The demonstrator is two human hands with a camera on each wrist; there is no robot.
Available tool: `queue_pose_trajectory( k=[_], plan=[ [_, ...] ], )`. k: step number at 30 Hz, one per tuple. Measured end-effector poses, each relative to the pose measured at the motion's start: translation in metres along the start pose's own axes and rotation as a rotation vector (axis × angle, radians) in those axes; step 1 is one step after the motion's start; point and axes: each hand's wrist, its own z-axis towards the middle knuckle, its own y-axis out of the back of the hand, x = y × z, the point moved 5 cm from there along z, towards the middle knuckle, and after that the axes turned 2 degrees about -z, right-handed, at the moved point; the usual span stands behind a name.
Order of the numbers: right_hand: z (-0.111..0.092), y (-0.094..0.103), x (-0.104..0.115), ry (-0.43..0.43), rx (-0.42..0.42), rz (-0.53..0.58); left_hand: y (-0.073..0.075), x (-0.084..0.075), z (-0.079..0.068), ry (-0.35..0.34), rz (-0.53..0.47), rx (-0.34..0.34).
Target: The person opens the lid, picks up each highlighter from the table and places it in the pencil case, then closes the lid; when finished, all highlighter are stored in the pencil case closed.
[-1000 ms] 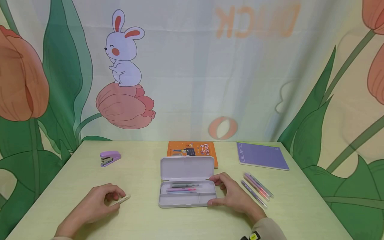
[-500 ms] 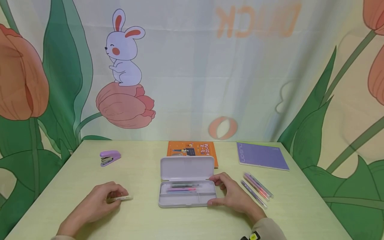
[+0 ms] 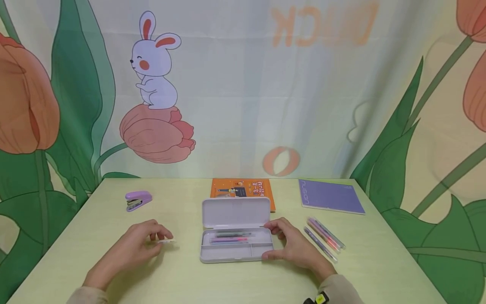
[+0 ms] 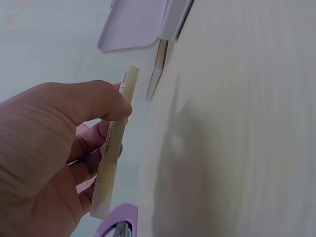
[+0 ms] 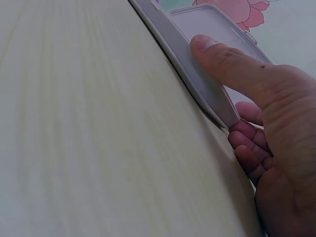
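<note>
Pen (image 4: 113, 146) pinched in left hand (image 3: 137, 243), left of open pencil case (image 3: 235, 213); right hand (image 3: 294, 246) grips case's right end.

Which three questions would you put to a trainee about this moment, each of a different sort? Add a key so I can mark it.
1. Multiple choice. What does the left hand hold?
A) a purple stapler
B) a pale yellow pen
C) a pair of scissors
2. True or false: the right hand rests on the purple notebook.
3. Short answer: in the head view, what lies partly hidden behind the raised lid of the pencil case?

Key
1: B.
2: False; it grips the right end of the pencil case.
3: An orange book.
</note>
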Motion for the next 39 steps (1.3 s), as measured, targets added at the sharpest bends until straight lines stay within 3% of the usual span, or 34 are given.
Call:
queue_pose_trajectory(
  k=[21, 27, 34, 39],
  plan=[
    [0.000, 0.001, -0.001, 0.012, -0.003, -0.018, -0.022, -0.058, 0.074, -0.099, -0.012, 0.022],
    [0.000, 0.001, 0.002, 0.021, -0.007, -0.010, -0.038, -0.077, 0.092, -0.125, -0.012, -0.005],
    [-0.001, 0.001, 0.003, 0.031, -0.008, 0.000, -0.063, -0.099, 0.115, -0.094, -0.036, 0.020],
    [0.001, 0.000, 0.001, 0.023, -0.006, 0.002, -0.077, -0.109, 0.126, -0.128, -0.053, 0.023]
  ],
)
